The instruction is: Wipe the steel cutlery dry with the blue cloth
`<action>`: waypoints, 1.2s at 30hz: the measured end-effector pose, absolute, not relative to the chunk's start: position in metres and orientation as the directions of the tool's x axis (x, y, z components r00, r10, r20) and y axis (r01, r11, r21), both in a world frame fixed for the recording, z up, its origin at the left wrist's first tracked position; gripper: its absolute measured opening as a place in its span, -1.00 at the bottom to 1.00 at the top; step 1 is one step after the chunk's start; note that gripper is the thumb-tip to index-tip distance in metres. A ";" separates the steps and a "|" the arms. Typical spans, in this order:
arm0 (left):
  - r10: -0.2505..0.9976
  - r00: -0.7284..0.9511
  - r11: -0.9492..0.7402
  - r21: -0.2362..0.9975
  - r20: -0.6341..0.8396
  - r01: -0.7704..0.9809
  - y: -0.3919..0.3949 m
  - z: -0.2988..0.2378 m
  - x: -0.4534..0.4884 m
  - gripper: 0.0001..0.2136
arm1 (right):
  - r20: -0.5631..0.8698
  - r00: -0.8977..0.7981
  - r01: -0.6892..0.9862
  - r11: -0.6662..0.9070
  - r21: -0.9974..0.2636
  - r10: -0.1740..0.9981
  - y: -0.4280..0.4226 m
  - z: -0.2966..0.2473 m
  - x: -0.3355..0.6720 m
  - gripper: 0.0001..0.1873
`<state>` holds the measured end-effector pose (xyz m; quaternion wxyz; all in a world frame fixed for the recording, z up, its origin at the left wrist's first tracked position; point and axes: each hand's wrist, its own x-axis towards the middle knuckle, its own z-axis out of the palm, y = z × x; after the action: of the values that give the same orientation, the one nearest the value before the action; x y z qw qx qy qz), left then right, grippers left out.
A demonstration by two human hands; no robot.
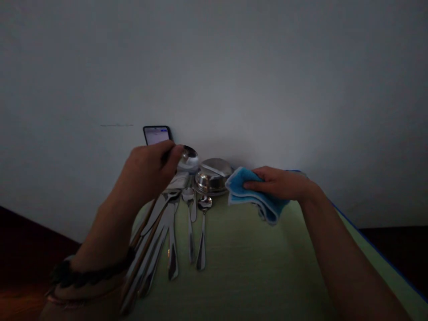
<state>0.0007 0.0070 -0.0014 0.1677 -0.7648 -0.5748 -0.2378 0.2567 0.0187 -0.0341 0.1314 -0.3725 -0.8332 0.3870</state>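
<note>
My left hand (152, 167) is closed, raised above the far left of the table, thumb and fingers pinched at the round, shiny bowl of a large metal spoon (189, 159). Its handle is hidden behind my fingers. To the right, my right hand (279, 182) grips a folded blue cloth (250, 189) with pale edging, thumb on top. Between the two hands sits a round lidded metal container (214, 177). Below it lie two small spoons (202, 240) (190, 236), bowls pointing away from me. The cloth and the held spoon are apart.
Several long metal utensils (157, 240), some with brown handles, lie fanned out at the left of the light green table (247, 267). A phone (157, 135) leans against the pale wall (234, 80) behind. A blue strip edges the table's right side.
</note>
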 end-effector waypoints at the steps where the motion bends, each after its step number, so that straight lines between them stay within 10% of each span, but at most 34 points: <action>1: 0.815 0.234 -0.299 0.038 0.530 0.954 0.009 -0.002 -0.002 -0.67 | -0.069 -0.674 0.542 0.430 -0.722 0.735 0.020 -0.035 0.261 -0.67; 8: 0.880 0.406 -0.443 0.113 0.248 0.890 0.012 -0.012 0.003 -0.64 | -0.065 -0.609 0.686 0.485 -0.542 0.790 0.022 -0.034 0.269 -0.60; 15: 0.846 0.364 -0.481 0.262 0.390 0.837 0.006 -0.005 0.004 -0.67 | 0.023 -0.697 0.575 0.578 -0.579 0.717 0.013 -0.027 0.239 -0.60; 28: 0.762 0.580 -0.624 0.088 0.287 0.777 0.002 -0.021 0.040 -0.61 | -0.096 -0.618 0.631 0.419 -0.653 0.781 0.020 -0.037 0.240 -0.48; 36: 0.805 0.511 -0.589 0.304 0.302 0.749 0.002 -0.021 0.042 -0.63 | 0.268 -0.345 0.519 0.421 -0.744 0.899 0.019 -0.032 0.240 -0.62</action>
<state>0.0421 0.0022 -0.0209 -0.0671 -0.8666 -0.4481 -0.2092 0.2403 0.0189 -0.0320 0.3404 -0.4599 -0.7711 0.2794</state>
